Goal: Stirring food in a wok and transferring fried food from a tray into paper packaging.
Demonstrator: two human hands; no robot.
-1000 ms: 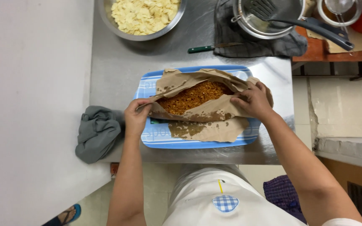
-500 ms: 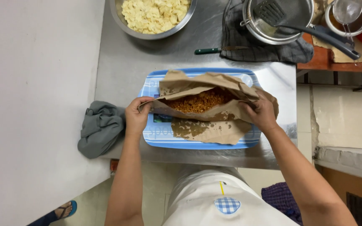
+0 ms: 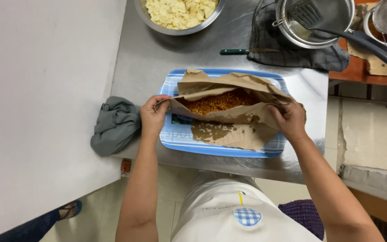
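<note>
Head view looks straight down on a brushed stainless-steel bench [image 3: 157, 58]. The largest thing on it is a rectangular blue-and-white checked plastic tray [image 3: 180, 134], lying at the near edge in front of the person. In the tray sits a sheet of crumpled brown paper [image 3: 229, 83], grease-stained on its near flap, gathered up around a heap of orange-brown fried crumbs [image 3: 222, 102].

At the far edge stands a round steel bowl [image 3: 157, 24] filled with pale yellow chips. To the right of it a steel pot [image 3: 292, 33] rests on a dark grey cloth [image 3: 269, 51], with a black slotted spatula [image 3: 312, 15] lying across its mouth. A crumpled grey rag [image 3: 115, 125] lies just left of the tray, and a small green-handled knife [image 3: 236, 51] lies between the bowl and the pot.

The left hand [image 3: 153, 118] has its fingers pinched on the left corner of the paper; the right hand [image 3: 292, 121] has its fingers closed on the right edge of the same sheet.

Compared with a second ago, the near side of the paper has been drawn up higher around the crumbs, so less of the heap shows, and the right hand has shifted from the far right fold to the near right edge.
</note>
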